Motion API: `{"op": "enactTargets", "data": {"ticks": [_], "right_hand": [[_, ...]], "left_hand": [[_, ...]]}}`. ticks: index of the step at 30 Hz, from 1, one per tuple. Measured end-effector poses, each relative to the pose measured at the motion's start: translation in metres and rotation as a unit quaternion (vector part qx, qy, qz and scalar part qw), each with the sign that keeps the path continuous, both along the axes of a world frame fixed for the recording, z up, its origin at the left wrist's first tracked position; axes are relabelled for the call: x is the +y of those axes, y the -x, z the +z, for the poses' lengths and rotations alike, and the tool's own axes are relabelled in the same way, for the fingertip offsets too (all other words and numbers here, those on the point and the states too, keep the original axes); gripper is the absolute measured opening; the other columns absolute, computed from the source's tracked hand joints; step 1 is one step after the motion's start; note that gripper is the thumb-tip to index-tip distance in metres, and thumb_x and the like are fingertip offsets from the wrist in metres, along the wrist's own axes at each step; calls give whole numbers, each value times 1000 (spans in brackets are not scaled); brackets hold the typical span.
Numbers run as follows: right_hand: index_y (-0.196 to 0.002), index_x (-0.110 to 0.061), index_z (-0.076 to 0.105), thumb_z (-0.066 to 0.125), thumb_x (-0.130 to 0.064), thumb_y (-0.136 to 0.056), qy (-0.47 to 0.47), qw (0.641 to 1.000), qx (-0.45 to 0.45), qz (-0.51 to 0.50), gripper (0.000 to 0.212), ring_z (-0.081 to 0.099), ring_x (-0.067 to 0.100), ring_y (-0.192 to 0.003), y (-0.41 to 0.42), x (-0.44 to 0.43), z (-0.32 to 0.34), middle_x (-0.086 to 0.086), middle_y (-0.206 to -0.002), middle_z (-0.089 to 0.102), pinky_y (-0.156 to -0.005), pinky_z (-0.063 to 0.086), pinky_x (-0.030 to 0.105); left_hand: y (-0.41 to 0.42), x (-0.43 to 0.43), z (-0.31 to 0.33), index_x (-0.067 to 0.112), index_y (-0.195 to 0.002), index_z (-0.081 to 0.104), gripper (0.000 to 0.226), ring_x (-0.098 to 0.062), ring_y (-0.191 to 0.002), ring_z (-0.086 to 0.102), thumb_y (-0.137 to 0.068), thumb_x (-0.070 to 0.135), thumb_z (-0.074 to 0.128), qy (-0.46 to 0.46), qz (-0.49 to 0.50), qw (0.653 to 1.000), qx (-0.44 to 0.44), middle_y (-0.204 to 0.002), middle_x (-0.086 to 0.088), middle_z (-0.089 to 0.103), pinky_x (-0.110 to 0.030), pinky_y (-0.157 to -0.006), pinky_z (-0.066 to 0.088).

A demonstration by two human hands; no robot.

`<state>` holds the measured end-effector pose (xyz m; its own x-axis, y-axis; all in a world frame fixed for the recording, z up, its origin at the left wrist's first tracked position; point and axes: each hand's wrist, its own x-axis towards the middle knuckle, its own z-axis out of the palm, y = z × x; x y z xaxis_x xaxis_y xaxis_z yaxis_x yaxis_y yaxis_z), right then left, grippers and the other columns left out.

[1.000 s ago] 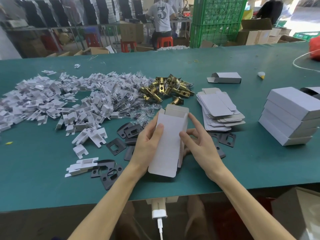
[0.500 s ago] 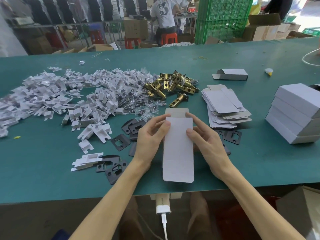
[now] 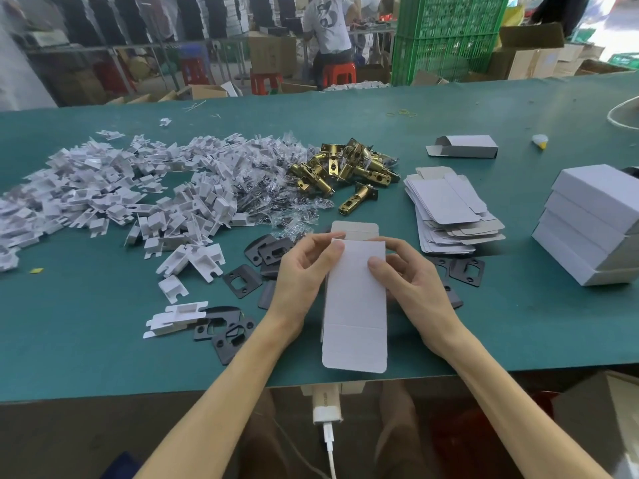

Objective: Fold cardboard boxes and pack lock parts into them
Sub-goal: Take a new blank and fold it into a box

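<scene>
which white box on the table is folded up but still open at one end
The lone box lying beyond the pile of flat blanks: its left end flaps stand open. The stacked boxes on the right look closed.

White cardboard box [image 3: 354, 305], flaps open at both ends, lower centre; brass latches [image 3: 342, 171] heaped just above centre

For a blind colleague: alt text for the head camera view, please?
The left hand and right hand pinch the far end of a white cardboard box over a green table. Around lie black plates, a heap of white plastic pieces, brass latches, a stack of flat blanks and, at right, folded boxes.
</scene>
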<state>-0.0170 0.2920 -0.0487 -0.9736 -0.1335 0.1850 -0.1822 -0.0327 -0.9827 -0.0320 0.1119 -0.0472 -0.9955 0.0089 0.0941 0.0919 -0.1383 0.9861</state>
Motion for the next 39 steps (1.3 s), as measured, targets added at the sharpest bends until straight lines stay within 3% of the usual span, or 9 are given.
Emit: {"op": "enactTargets", "data": {"ticks": [7,11,17,23,30,33,36,37,39], "right_hand": [[-120,-28,65,66,-34,-95,-2,1000,-7,2,26,74,20,-94,0,-1,-1,11,-105,72,-72,61,30],[-116,-23,66,64,-30,-97,9,1000,-23,2,20,73,21,-95,0,1,-2,7,-106,74,-76,61,31],[-114,-22,66,64,-32,-97,-7,1000,-26,-1,19,72,22,-96,1,0,-2,5,-105,73,-78,61,34],[-116,-21,67,65,-39,-93,-14,999,-29,-6,29,72,21,-99,0,0,0,2,-107,74,-79,61,34],[-116,-21,63,64,-32,-98,-20,1000,-21,-4,22,73,23,-96,-1,0,1,5,-106,74,-75,61,34],[-123,-23,51,66,-33,-94,13,999,-40,-2,34,75,25,-89,-1,-1,4,10,-104,76,-69,63,34],[-123,-22,44,68,-38,-90,23,997,-68,4,44,76,26,-91,0,-2,5,9,-104,77,-72,64,36],[-123,-23,44,68,-41,-88,12,997,-71,13,47,75,25,-92,0,-2,4,6,-104,77,-74,64,37],[-126,-26,43,69,-42,-86,-9,996,-73,48,51,75,23,-94,0,-2,4,3,-108,77,-75,63,36]], "left_hand": [[2,-1,-2,8,-104,72,13,-22,-93,68,-100,18,67,10,22,1000,2,-103,-8,76,-52,-91,54],[1,0,-4,8,-101,71,17,-22,-88,64,-103,23,64,31,-6,999,11,-96,-8,73,-46,-84,48],[0,0,-3,15,-109,79,31,-24,-92,70,-97,37,61,28,-44,999,8,-106,-9,78,-44,-86,54],[1,-1,-5,16,-115,79,32,-20,-100,73,-95,36,65,30,-29,999,14,-115,-2,78,-42,-91,56],[1,-4,-5,26,-125,75,27,-20,-116,69,-103,28,62,51,-60,995,68,-127,3,74,-41,-98,56],[1,-4,-3,27,-141,65,36,-14,-112,70,-106,20,59,36,-78,992,94,-125,5,74,-30,-92,57],[4,-4,-5,34,-157,43,56,-11,-90,71,-106,18,59,23,-47,993,104,-99,6,77,-27,-79,58],[4,-3,-5,34,-157,42,57,-11,-86,71,-105,19,60,21,-30,995,97,-97,4,77,-28,-76,58],[5,-3,-6,29,-143,56,41,-11,-90,72,-103,26,64,28,40,995,82,-103,0,77,-30,-78,56]]}}
